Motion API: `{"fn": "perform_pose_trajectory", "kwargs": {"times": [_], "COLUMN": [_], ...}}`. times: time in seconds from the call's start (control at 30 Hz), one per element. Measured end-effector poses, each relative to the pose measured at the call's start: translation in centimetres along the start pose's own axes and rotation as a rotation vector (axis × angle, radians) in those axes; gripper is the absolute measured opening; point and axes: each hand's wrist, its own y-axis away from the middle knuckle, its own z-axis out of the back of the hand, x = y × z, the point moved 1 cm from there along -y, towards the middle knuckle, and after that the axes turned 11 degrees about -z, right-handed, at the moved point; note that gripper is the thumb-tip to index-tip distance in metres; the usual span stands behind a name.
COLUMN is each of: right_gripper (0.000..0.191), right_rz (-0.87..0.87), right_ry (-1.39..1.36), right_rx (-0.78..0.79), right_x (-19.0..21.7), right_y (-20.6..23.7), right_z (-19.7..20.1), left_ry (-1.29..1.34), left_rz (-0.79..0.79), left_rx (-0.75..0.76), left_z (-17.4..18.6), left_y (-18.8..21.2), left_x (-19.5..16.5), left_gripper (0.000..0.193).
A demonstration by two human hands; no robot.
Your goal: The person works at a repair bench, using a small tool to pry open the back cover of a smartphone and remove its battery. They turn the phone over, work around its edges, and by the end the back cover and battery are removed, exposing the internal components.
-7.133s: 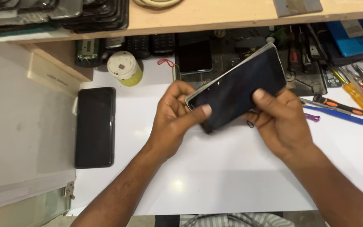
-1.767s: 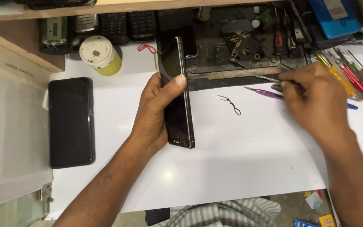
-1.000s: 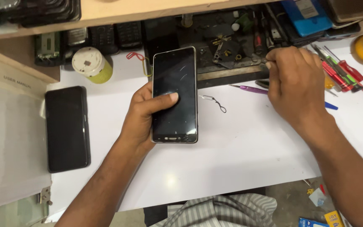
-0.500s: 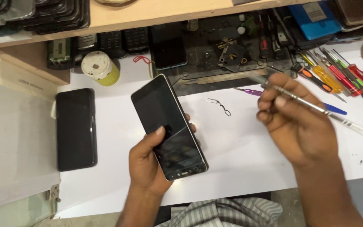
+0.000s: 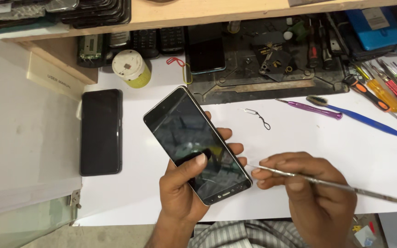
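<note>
Two bare hands at a workbench — the left hand (image 5: 184,188) and the right hand (image 5: 311,190) carry no gloves, rings or watch, and both forearms are uncovered to the frame's lower edge. Fingernails are short and plain. Below the wrists shows a striped shirt (image 5: 235,232) — pale grey with thin lighter lines, its cloth loosely folded.

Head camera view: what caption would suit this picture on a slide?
Left hand holds a dark smartphone; right hand holds a thin metal tool beside it.

blk phone (image 5: 100,132), tape roll (image 5: 132,68), screwdrivers (image 5: 382,89)
</note>
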Motion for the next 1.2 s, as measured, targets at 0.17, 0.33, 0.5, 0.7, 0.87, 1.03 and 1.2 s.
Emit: {"fn": "perform_pose_trajectory", "kwargs": {"times": [0.17, 0.33, 0.5, 0.7, 0.87, 1.03, 1.2], "right_gripper": [0.010, 0.016, 0.016, 0.020, 0.020, 0.018, 0.016], "right_rz": [-0.026, -0.027, -0.038, 0.113, 0.184, 0.198, 0.174], "right_ry": [0.199, 0.183, 0.288, 0.474, 0.545, 0.520, 0.551], "right_rx": [-0.126, -0.149, -0.160, -0.035, -0.038, -0.086, -0.141], "right_x": [1.2, 1.3, 1.4, 2.1, 2.2, 2.1, 1.7], "right_y": [1.2, 1.3, 2.1, 1.8, 1.7, 1.8, 2.1], "right_z": [-1.0, -1.4, -1.8, -1.3, -1.4, -1.9, -1.9], "left_ry": [0.022, 0.005, -0.016, -0.006, 0.031, 0.020, 0.012], "left_rz": [-0.011, -0.020, -0.029, -0.035, -0.035, -0.044, -0.046], "left_rx": [0.000, -0.022, -0.024, -0.001, -0.019, -0.021, -0.028], "left_z": [-0.4, -0.7, -1.0, -1.1, -1.0, -1.0, -1.1], "left_y": [0.3, 0.6, 0.9, 1.2, 1.2, 1.2, 1.4], "left_x": [0.2, 0.5, 0.6, 0.5, 0.7, 0.8, 0.6], "left_gripper": [0.069, 0.069, 0.070, 0.070, 0.066, 0.066, 0.067]}}
